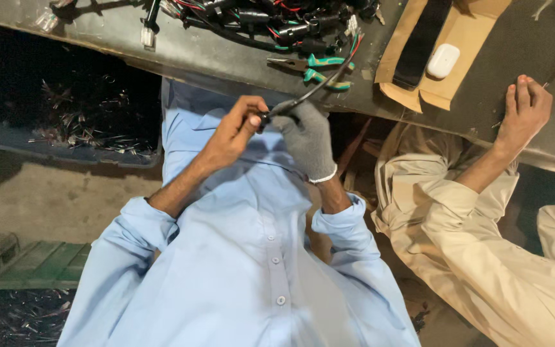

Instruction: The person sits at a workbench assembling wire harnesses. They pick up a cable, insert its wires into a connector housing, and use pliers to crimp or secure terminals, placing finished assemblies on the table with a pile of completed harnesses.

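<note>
My left hand [236, 132] is bare and pinches the end of a thin black cable [303, 99] between thumb and fingers. My right hand [309, 141] wears a grey knitted glove and grips the same cable just beside it. The cable runs up and to the right onto the dark table [181, 51], toward a tangled bundle of black, red and green wires with connectors [271, 26]. Both hands are held in front of my light blue shirt, just below the table's edge.
Green-handled pliers [319, 67] lie on the table near the cable. An open cardboard box [406, 38] holds a black strip and a small white case [443, 61]. A co-worker in beige rests a hand [525, 106] on the table at right. Bins of metal scraps [85, 119] stand at left.
</note>
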Motion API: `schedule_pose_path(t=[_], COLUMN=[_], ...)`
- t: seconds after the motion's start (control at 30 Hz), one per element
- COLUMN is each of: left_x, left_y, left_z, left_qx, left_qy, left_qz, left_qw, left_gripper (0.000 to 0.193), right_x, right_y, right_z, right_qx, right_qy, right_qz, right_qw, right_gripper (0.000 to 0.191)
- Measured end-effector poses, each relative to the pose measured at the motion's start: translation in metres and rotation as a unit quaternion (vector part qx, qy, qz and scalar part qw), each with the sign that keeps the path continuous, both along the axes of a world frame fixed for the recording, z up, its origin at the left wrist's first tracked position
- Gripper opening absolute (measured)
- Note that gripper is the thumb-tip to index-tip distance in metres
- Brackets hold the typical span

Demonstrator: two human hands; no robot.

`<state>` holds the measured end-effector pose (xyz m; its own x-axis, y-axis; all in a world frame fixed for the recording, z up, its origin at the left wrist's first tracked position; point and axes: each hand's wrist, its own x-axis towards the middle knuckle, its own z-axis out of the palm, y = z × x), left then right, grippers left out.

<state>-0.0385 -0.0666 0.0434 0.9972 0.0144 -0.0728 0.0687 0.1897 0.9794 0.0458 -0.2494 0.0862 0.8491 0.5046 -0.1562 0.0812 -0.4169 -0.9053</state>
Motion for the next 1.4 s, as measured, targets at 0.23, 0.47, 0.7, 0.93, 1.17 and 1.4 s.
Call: schedule_pose_path(t=[0.23,0.47,0.7,0.93,1.17,1.4], left_x=[0.008,-0.012,-0.012,-0.016,-0.025,-0.028], left_y=[0.048,0.028,0.021,0.019,0.021,0.014], left_z=[0.015,0.024,0.024,0.020,0.010,0.003], left_qx=[0.012,0.181,0.254,0.208,0.172,0.090], left_qy=[0.020,0.005,0.032,0.070,0.048,0.047], left_qz=[-0.027,-0.082,-0.058,-0.055,0.003,-0.027], left_qw=[0.999,0.980,0.965,0.974,0.984,0.994], left_gripper=[0.037,0.047,0.042,0.041,0.039,0.036], right_x=[0.046,-0.020,-0.021,-0.052,-0.048,-0.039], right_y=[0.001,0.013,0.029,0.009,0.013,0.019], right_z=[0.018,-0.007,-0.031,-0.038,-0.031,-0.024], right_qx=[-0.221,0.169,0.231,0.112,0.068,0.007], right_qy=[-0.431,0.148,0.168,0.226,0.156,-0.038], right_qz=[0.025,-0.089,-0.126,-0.085,-0.056,0.010], right_qw=[0.874,0.970,0.950,0.964,0.984,0.999], right_gripper=[0.050,0.028,0.021,0.022,0.028,0.043])
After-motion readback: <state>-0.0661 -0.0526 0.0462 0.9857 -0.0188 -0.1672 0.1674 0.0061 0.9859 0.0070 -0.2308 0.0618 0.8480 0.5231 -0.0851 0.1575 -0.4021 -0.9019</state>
